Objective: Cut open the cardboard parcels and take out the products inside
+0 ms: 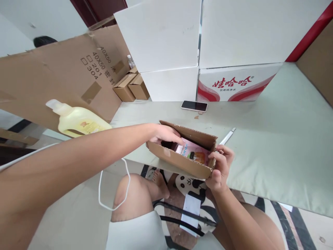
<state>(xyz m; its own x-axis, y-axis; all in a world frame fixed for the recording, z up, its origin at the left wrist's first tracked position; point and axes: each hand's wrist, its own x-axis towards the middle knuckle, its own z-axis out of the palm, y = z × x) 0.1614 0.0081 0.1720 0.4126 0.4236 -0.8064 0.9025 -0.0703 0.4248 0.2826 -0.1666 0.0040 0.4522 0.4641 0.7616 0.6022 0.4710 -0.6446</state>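
Note:
An open cardboard box [179, 163] is held slightly tilted above the near edge of the covered table. Inside it lies a pink printed package [191, 149] with blue lettering and a picture on it. My left hand [166, 133] reaches in over the box's left end; a stretched finger touches the pink package, and the other fingers are partly hidden. Around the right end of the box my right hand [221, 166] is closed, with a fingertip over the rim. A white, slim cutter-like tool [227, 136] lies on the table just behind that hand.
A phone [194, 106] lies farther back, before stacked white cartons [236, 83]. Small brown boxes [130, 86] stand at the back left. A yellow bottle [80, 121] is beside my left forearm, before a large cardboard sheet [65, 69]. A white cord loop [127, 187] hangs near my knee.

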